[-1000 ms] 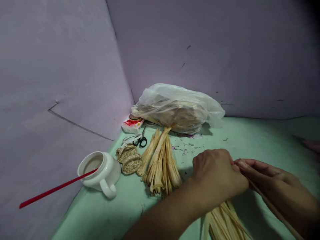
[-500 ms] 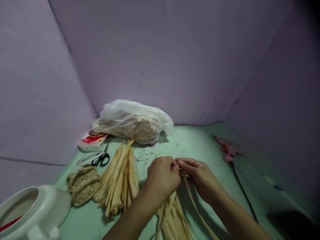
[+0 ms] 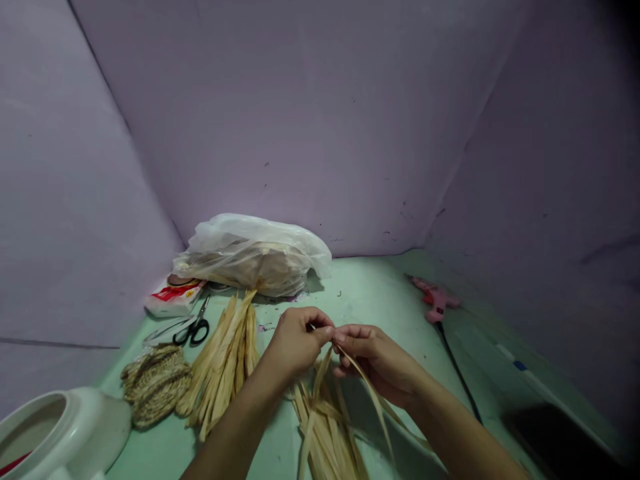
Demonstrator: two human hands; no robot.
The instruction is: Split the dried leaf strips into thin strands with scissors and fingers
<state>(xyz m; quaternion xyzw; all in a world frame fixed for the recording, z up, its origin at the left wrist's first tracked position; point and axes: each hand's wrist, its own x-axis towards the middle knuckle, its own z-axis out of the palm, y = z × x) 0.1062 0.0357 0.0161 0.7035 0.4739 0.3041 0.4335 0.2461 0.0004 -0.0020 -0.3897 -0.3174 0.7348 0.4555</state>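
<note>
My left hand [image 3: 303,339] and my right hand [image 3: 373,357] meet fingertip to fingertip above the table. Both pinch a thin, pale dried fibre strip [image 3: 369,383], whose loose ends trail down to the right below my right hand. The gripped part is mostly covered by the fingers. Beneath the hands lies a bundle of similar dried strips [image 3: 325,437], running toward the front edge. A second dried strip bundle [image 3: 227,363] spreads out to the left of my left forearm.
Left stand a coiled braid [image 3: 157,383], black-handled scissors [image 3: 193,330], a red-and-white box [image 3: 173,299] and a white ceramic pot [image 3: 95,423]. A filled plastic bag [image 3: 255,257] rests at the back. Right lie a pink glue gun [image 3: 436,301] with its black cord and a dark flat object [image 3: 560,437].
The view has shifted, moving the scene slightly left and down. My hands have turned so the fingertips now meet, and more of the loose strip ends shows below my right hand.
</note>
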